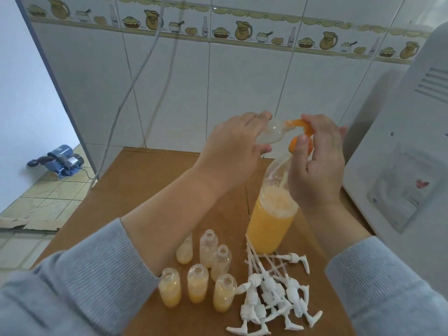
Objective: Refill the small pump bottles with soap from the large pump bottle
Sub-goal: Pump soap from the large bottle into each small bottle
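Six uncapped small bottles (198, 282) are standing near-left on the table (145, 190). The left hand (232, 151) is gripping an empty small bottle (272, 133), tilted to the orange pump (301, 132); the right hand (317, 163) is curling round that pump atop the large bottle (271, 219). White pump heads (274, 297) are lying near-right.

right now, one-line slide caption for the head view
Left hand holds a small bottle at the big bottle's orange pump, right hand pressing.

Grey ribbed knit sleeves (80, 282), pushed up both forearms.
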A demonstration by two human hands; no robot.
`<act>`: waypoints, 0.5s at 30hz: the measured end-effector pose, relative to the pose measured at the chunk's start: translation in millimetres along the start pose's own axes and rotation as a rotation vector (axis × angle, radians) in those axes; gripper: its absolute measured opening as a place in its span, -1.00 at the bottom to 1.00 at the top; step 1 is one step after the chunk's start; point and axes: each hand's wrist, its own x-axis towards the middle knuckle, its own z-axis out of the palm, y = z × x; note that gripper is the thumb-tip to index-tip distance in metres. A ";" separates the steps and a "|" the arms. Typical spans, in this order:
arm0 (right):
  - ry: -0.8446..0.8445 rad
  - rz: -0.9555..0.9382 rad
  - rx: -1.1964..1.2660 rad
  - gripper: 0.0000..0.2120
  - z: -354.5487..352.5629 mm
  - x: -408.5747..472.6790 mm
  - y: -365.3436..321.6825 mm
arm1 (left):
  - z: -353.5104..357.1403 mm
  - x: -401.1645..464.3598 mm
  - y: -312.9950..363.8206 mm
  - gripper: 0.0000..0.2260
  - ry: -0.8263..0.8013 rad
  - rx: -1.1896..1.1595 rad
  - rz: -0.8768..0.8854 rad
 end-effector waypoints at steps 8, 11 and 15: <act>-0.061 -0.045 0.012 -0.57 -10.5 6.2 -9.5 | -11.2 3.6 1.2 -0.56 0.035 0.142 0.073; -0.030 -0.032 0.017 -0.59 -11.2 6.5 -10.8 | -12.2 5.3 6.5 -0.56 0.038 0.125 0.067; -0.010 -0.024 -0.004 -0.64 -1.4 -3.6 -5.1 | -4.1 1.6 4.7 -0.56 -0.010 0.104 0.046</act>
